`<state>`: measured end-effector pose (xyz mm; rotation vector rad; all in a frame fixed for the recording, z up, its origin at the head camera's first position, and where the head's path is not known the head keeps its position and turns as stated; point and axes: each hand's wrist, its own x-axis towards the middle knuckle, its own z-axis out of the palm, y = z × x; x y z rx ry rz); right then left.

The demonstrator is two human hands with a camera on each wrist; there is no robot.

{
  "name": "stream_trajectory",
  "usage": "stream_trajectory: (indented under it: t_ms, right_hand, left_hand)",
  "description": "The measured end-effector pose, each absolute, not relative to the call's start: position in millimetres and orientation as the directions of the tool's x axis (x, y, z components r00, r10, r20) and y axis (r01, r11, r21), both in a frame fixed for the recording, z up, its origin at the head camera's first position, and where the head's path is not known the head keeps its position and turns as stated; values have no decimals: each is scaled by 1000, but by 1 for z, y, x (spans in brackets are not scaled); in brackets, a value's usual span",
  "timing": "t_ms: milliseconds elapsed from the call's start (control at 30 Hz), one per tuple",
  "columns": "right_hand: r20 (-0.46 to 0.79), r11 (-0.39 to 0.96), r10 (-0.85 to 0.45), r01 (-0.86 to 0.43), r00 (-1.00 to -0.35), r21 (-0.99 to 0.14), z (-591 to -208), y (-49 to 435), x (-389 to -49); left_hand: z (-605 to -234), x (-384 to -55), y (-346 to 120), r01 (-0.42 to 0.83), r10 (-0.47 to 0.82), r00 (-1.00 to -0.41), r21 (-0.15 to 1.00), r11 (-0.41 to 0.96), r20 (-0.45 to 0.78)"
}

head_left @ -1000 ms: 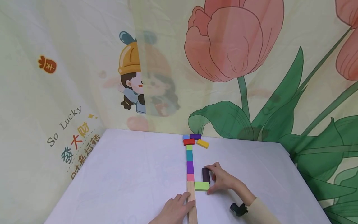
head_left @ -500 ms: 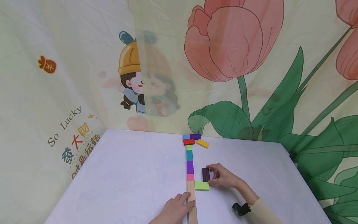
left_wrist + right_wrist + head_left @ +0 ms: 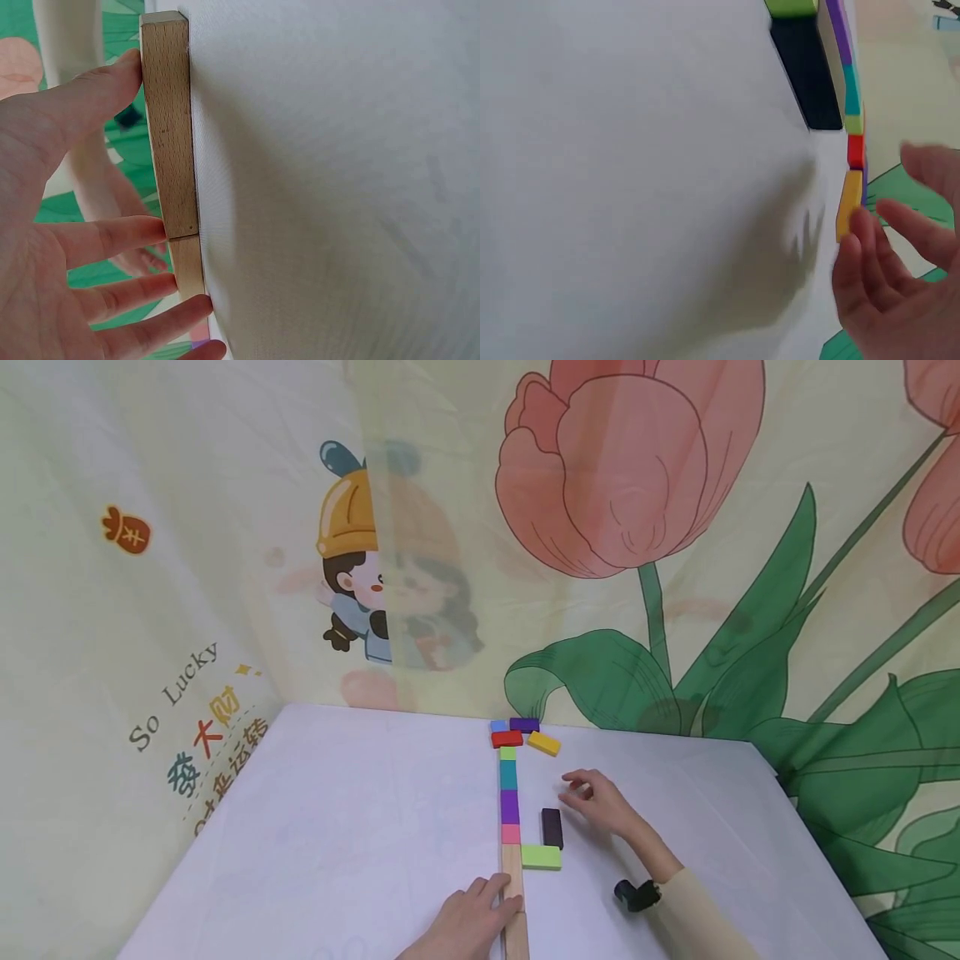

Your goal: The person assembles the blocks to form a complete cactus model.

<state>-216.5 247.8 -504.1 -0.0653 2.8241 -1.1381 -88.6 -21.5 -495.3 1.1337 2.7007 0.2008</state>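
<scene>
In the head view my left hand (image 3: 468, 920) rests on natural wooden blocks (image 3: 512, 864) laid end to end. The left wrist view shows its thumb and outstretched fingers touching these wooden blocks (image 3: 169, 127). My right hand (image 3: 600, 803) is raised over the table with nothing in it, fingers loosely bent. Just below it lies a black block (image 3: 552, 828), apart from the fingers. This black block meets a light green block (image 3: 542, 857), which juts sideways from the wooden row. Pink (image 3: 511, 834), purple (image 3: 510, 807) and teal blocks (image 3: 507, 775) continue the row away from me.
At the row's far end sit a small green block (image 3: 507, 752), a red block (image 3: 507, 739), a blue block (image 3: 498, 725), a dark purple block (image 3: 524, 725) and a yellow block (image 3: 543, 743). A printed cloth (image 3: 435, 610) hangs behind the white table (image 3: 360, 827).
My right hand has let go of the black block and moved up and away toward the table's far side. The black block stays against the light green one. My left hand stays in place.
</scene>
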Motion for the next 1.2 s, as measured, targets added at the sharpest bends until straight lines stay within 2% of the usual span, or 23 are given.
stream_trajectory:
  t_ms: [100, 200, 467, 667, 867, 1033, 1200]
  right_hand:
    - [28, 743, -1, -19, -1000, -669, -500, 246, -242]
    - [75, 750, 48, -13, -996, -662, -499, 242, -264]
    - [2, 738, 31, 22, -1000, -675, -507, 230, -297]
    - [-42, 732, 51, 66, -998, -678, -509, 225, -303]
    - [-58, 697, 95, 108, -994, -709, -505, 221, -301]
    - [-79, 673, 62, 100, -995, -733, -499, 221, -297]
    - [-196, 569, -24, 148, -980, -809, -496, 228, -290]
  left_hand:
    - [-496, -88, -20, 694, 717, -688, 186, 696, -117]
    - [-496, -87, -19, 678, 706, -695, 201, 707, -135]
    - [-496, -85, -20, 674, 700, -704, 195, 712, -123]
    - [-497, -85, -21, 693, 710, -700, 174, 700, -71]
    - [-497, -86, -20, 687, 706, -702, 177, 705, -91]
    - [-497, -86, -20, 687, 708, -701, 179, 704, -91]
    - [-497, -86, -21, 685, 708, -699, 189, 703, -103]
